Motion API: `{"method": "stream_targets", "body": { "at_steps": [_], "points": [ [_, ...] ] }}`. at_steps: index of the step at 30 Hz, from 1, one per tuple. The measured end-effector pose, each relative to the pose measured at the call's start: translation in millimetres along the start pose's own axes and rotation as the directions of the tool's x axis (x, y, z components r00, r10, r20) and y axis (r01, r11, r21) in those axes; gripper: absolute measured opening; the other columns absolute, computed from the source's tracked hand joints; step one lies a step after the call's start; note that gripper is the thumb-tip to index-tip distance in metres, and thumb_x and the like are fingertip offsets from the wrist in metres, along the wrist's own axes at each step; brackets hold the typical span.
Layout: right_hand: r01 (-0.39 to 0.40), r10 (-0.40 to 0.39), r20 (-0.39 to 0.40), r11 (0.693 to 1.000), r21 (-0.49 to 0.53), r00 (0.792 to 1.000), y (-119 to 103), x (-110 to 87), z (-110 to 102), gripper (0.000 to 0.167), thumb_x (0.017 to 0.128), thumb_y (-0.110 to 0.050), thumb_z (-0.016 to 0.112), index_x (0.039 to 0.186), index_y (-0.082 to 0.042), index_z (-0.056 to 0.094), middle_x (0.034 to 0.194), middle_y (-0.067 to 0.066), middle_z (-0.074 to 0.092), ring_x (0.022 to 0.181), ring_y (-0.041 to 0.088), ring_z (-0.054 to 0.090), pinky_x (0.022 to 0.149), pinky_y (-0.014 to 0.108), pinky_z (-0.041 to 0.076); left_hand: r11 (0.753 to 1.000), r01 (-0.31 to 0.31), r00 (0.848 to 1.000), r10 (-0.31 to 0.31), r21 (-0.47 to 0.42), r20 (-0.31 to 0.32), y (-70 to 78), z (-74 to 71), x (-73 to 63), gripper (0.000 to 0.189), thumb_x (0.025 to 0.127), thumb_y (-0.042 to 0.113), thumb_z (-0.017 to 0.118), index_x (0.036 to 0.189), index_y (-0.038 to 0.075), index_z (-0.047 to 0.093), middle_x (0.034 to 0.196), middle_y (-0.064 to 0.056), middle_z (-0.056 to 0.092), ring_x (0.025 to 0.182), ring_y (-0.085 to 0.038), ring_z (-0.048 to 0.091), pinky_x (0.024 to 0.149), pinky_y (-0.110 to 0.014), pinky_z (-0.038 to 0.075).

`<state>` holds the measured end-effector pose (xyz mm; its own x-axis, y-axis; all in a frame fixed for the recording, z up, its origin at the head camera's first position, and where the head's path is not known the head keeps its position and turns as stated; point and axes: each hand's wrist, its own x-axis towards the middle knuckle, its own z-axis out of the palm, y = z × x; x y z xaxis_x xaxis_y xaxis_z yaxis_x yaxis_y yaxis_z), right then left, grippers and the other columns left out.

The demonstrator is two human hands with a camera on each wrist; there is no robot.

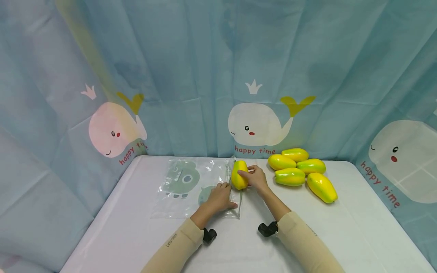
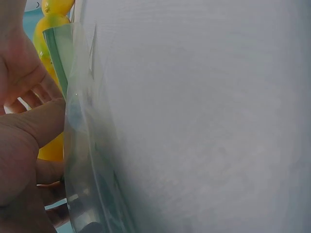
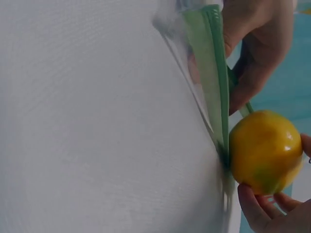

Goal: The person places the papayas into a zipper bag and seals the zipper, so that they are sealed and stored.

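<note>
Head: grips glossy yellow oblong fruit (image 1: 239,170) in right hand (image 1: 257,178) at mouth of clear green-printed plastic bag (image 1: 196,197); holds bag's edge in left hand (image 1: 219,197). Left wrist: touches bag with thumb (image 2: 43,121). Right wrist: holds fruit beside green rim strip (image 3: 212,73)

Both arms (image 1: 184,242) are pointing toward the far edge of the worktop (image 1: 368,242), the left hand (image 1: 220,197) pinching, the right hand (image 1: 256,177) gripping.
</note>
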<state>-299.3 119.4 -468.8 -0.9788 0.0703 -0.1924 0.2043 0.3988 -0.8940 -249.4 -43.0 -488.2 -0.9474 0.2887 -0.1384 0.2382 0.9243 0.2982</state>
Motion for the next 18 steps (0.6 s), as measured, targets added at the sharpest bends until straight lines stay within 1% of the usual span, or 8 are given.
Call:
{"method": "stream_targets", "body": {
  "at_steps": [5,8,12,15,18],
  "points": [
    [-0.02,0.02,-0.009,0.999,-0.035,1.0,-2.4,0.4,1.9,0.066,0.086,-0.042,0.071,0.132,0.001,0.048,0.124,0.023,0.057,0.098,0.028,0.061,0.073,0.029,0.058,1.0,0.001,1.0,-0.001,0.002,0.008,-1.6,-0.4,-0.1,0.078,0.078,0.045,0.079,0.138,0.002,0.051,0.145,-0.013,0.048,0.131,-0.031,0.043,0.109,-0.047,0.04],
    [-0.02,0.02,0.0,0.997,-0.069,1.0,-4.4,1.7,0.3,0.066,0.087,-0.042,0.07,0.131,0.001,0.048,0.124,0.023,0.057,0.094,0.027,0.06,0.072,0.027,0.058,1.0,0.001,1.0,-0.001,-0.001,0.011,-1.3,-1.2,0.2,0.078,0.078,0.045,0.079,0.138,0.002,0.052,0.145,-0.014,0.048,0.131,-0.031,0.043,0.109,-0.047,0.04],
    [-0.009,0.012,0.02,0.992,-0.122,1.0,-6.1,5.4,-1.8,0.065,0.087,-0.042,0.069,0.13,0.002,0.048,0.124,0.023,0.057,0.086,0.025,0.06,0.067,0.025,0.055,1.0,-0.004,1.0,0.004,-0.007,0.011,-1.9,-2.6,0.4,0.078,0.078,0.045,0.079,0.137,0.002,0.052,0.144,-0.014,0.048,0.13,-0.031,0.043,0.109,-0.048,0.04],
    [-0.007,0.012,0.031,0.99,-0.142,0.999,-7.3,7.5,-3.0,0.064,0.087,-0.041,0.069,0.128,0.003,0.049,0.122,0.023,0.057,0.083,0.024,0.06,0.065,0.025,0.055,1.0,-0.012,1.0,0.013,-0.026,0.015,-3.1,-2.8,0.8,0.077,0.078,0.043,0.079,0.138,0.002,0.052,0.145,-0.014,0.048,0.132,-0.032,0.043,0.11,-0.048,0.039],
    [-0.012,0.017,0.033,0.988,-0.154,0.999,-9.8,7.2,-4.1,0.063,0.087,-0.04,0.07,0.127,0.003,0.049,0.12,0.022,0.057,0.083,0.023,0.059,0.066,0.025,0.054,0.997,-0.023,1.0,0.024,-0.068,0.017,-4.6,-2.3,1.1,0.074,0.08,0.041,0.078,0.137,0.002,0.052,0.146,-0.015,0.047,0.134,-0.032,0.042,0.111,-0.049,0.038]
  ]
}}
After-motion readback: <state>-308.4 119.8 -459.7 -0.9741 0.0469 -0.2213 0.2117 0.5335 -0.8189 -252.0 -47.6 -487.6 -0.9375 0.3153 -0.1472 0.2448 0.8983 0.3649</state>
